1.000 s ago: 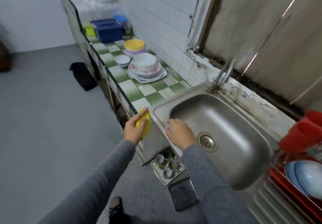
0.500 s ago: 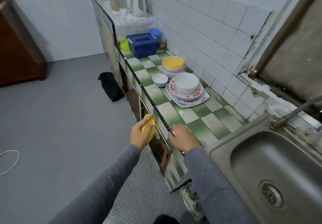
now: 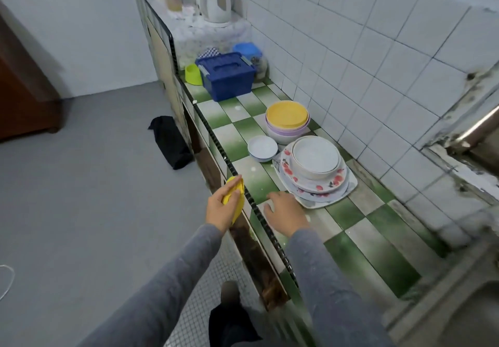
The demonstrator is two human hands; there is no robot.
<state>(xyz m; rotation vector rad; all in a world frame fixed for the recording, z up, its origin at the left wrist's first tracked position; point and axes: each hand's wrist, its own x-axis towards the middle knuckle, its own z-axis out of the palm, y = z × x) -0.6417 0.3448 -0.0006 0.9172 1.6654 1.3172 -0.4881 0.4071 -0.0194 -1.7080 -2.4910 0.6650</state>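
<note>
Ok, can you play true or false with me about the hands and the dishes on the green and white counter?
1. The left hand holds a yellow cloth. True.
2. The right hand is lifting the big white bowl. False: it is spread over the checked counter beside the plate stack, holding nothing.
3. The yellow dish sits on top of the purple bowls. True.
4. The blue box has its lid off. False: its lid is on.
5. The small white bowl stands on the counter next to the plate stack. True.
</note>
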